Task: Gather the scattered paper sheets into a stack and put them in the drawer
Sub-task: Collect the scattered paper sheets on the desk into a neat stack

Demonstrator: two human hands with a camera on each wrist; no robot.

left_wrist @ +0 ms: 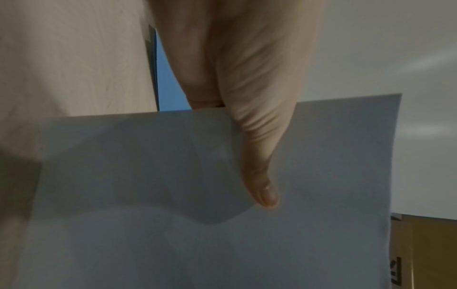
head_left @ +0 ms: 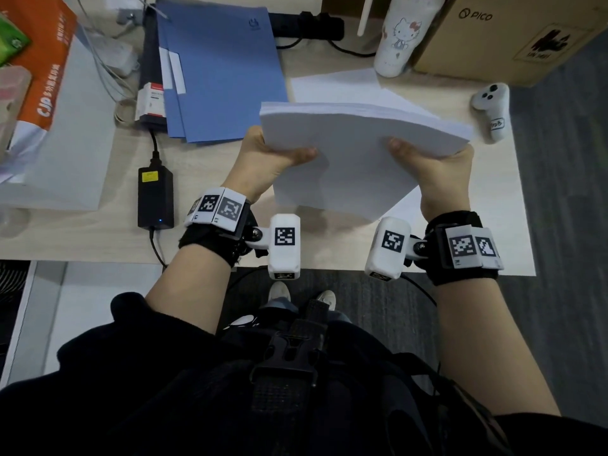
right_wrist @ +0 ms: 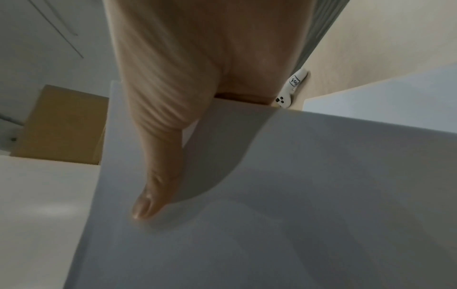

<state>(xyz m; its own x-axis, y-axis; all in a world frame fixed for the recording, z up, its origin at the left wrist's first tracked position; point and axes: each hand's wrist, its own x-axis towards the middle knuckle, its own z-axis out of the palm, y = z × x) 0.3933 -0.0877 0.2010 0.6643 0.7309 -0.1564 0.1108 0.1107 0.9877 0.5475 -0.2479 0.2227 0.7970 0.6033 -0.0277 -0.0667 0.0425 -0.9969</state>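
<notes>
A thick stack of white paper sheets (head_left: 355,139) is lifted above the light wooden desk (head_left: 210,166), near its middle. My left hand (head_left: 266,156) grips the stack's left side, thumb on top and fingers underneath. My right hand (head_left: 434,166) grips its right side the same way. In the left wrist view the left thumb (left_wrist: 262,172) presses on the top sheet (left_wrist: 173,195). The right wrist view has the right thumb (right_wrist: 150,185) lying on the paper (right_wrist: 272,195). More white sheets (head_left: 348,85) lie flat on the desk beyond the stack. No drawer is in view.
Blue folders (head_left: 220,70) lie at the back left, a black power adapter (head_left: 155,195) with its cable left of my hands. A white bottle (head_left: 399,37) and a cardboard box (head_left: 513,34) stand at the back right, a white controller (head_left: 492,110) near the right edge.
</notes>
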